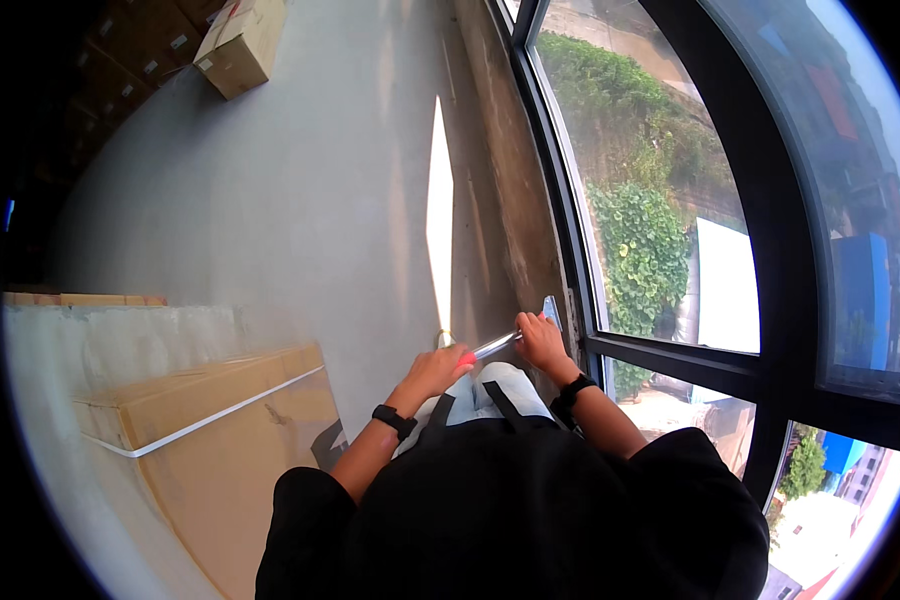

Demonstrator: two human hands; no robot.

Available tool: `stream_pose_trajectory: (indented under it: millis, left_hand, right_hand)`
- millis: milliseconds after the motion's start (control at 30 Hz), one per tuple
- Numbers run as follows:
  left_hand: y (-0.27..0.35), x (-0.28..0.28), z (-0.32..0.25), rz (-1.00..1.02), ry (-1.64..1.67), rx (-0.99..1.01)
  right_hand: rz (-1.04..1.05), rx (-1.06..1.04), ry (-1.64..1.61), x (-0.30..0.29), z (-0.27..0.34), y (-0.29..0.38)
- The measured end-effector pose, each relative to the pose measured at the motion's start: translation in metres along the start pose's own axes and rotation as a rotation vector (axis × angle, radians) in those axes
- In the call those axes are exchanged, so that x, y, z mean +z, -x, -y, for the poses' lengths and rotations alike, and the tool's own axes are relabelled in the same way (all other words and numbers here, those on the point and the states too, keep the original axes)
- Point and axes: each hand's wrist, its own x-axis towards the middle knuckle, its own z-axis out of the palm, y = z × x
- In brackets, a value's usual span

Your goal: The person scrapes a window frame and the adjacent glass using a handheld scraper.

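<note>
My left hand (436, 370) is wrapped around the red-ended grip of a long-handled tool with a silver metal shaft (496, 346), perhaps a scraper or squeegee. Higher on the same shaft, near the head, my right hand (543, 343) grips it. A flat, pale blade-like head (552, 311) pokes out past the right fingers, close to the dark window frame (589, 339). Whether the head touches the frame or the wall below it, I cannot tell. Both wrists wear black bands.
Large windows with dark frames (780, 187) line the right side above a brown, rough ledge (521, 187). At the lower left stands a big strapped cardboard box (232, 435). Another carton (244, 45) and stacked boxes (142, 45) sit far off on the grey floor (292, 187).
</note>
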Motion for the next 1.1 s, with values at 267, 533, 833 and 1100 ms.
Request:
stream_pose_trajectory:
  millis: [267, 533, 833, 1100]
  left_hand:
    - [-0.092, -0.07, 0.026, 0.076, -0.042, 0.044]
    - [-0.206, -0.192, 0.021, 0.212, -0.184, 0.122]
    - [-0.312, -0.357, 0.037, 0.083, -0.256, 0.137]
    - [-0.47, -0.434, 0.05, 0.082, -0.427, 0.247]
  right_hand:
    - [-0.024, 0.074, -0.019, -0.033, -0.024, -0.109]
    - [0.117, 0.085, -0.236, -0.063, -0.086, -0.225]
    - [0.11, 0.008, -0.248, -0.111, -0.111, -0.435]
    - [-0.004, 0.36, 0.172, -0.092, -0.142, -0.581]
